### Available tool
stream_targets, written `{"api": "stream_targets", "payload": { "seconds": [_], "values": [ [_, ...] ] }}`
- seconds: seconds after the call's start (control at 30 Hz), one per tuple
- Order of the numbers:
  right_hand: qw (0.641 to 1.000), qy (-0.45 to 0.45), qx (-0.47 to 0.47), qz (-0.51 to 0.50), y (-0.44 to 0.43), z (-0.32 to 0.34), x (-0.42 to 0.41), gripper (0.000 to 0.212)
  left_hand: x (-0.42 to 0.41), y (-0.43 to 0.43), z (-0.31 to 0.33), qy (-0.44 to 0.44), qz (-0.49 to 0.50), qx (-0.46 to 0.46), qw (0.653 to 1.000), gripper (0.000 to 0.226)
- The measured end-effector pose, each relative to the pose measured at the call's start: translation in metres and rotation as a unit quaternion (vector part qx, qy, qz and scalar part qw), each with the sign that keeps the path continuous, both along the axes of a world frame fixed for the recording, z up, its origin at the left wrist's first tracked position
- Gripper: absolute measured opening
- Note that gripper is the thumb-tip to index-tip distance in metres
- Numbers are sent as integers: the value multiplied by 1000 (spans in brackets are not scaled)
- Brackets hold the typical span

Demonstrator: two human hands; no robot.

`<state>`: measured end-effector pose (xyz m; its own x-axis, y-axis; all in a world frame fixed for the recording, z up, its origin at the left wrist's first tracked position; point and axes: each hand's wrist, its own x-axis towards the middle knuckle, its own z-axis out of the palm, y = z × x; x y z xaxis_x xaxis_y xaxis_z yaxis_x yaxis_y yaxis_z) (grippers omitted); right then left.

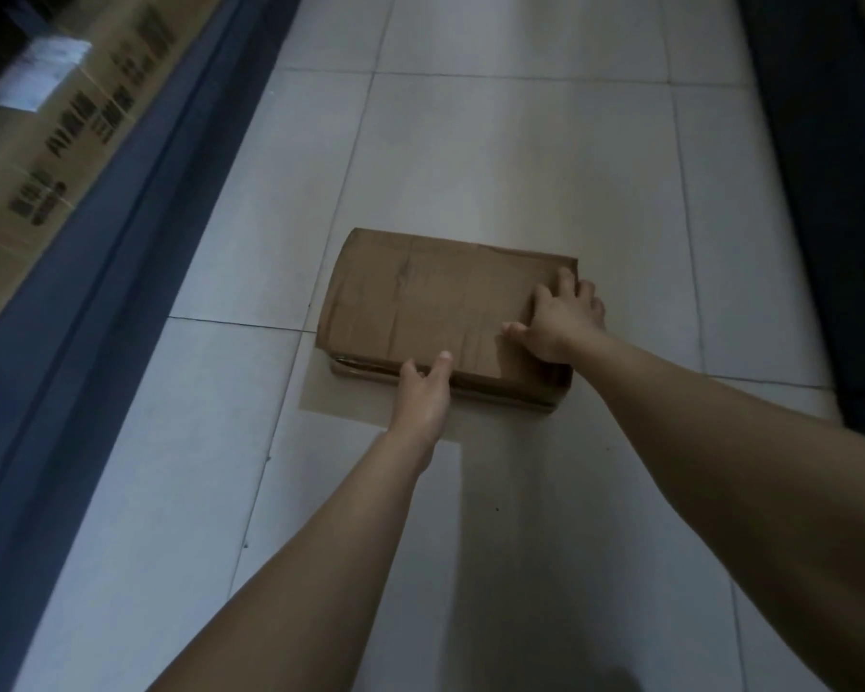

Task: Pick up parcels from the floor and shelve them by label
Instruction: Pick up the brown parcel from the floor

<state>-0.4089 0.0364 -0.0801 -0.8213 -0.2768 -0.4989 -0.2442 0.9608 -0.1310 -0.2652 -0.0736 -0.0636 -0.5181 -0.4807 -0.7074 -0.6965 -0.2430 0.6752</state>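
A flat brown cardboard parcel [420, 302] lies on the pale tiled floor [520, 157] in the middle of the view. No label shows on its top face. My left hand [423, 392] touches the parcel's near edge, thumb on top and fingers curled at the side. My right hand [560, 317] lies over the parcel's right end, fingers spread across the top and wrapped around the far right edge. The parcel rests on the floor.
A blue metal shelf rail [96, 292] runs along the left. Behind it stands a large printed carton [56, 142] with a white label [36, 74]. A dark shelf unit [830, 192] borders the aisle on the right.
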Motion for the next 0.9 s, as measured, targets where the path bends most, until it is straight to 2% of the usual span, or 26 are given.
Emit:
{"api": "stream_targets", "payload": {
  "seconds": [0.2, 0.3, 0.37, 0.43, 0.5, 0.57, 0.63, 0.7, 0.77, 0.83, 0.9],
  "values": [
    [999, 5, -28, 35, -6, -2, -34, 81, 1, -3, -13, -13, -11, 4, 1000, 66],
    [999, 37, -19, 27, -6, -1, -30, 83, -1, -6, -20, -10, -1, 4, 1000, 75],
    [1000, 2, 11, 23, -4, -3, -20, 80, 0, -9, -23, -12, 41, -19, 999, 86],
    [997, -79, 16, 2, -1, -10, -8, 79, 4, -16, -25, -27, 82, -49, 995, 91],
    [989, -122, -62, -57, 2, -20, 4, 75, 7, -25, -30, -44, 86, -29, 995, 95],
    [974, -129, -147, -113, 3, -22, 13, 70, 9, -32, -35, -59, 61, 3, 996, 99],
    [951, -166, -213, -148, 3, -20, 17, 79, 9, -36, -37, -64, 41, 9, 997, 97],
    [933, -216, -237, -166, 4, -20, 20, 82, 9, -37, -39, -50, 16, 6, 999, 97],
    [910, -248, -264, -201, 7, -25, 26, 70, 9, -36, -37, -13, -1, 20, 1000, 96],
    [888, -225, -312, -251, 10, -27, 33, 67, 7, -34, -36, 9, -11, 28, 1000, 95],
    [881, -179, -335, -282, 12, -23, 38, 66, 4, -31, -30, 13, -18, 17, 1000, 93]
  ]
}}
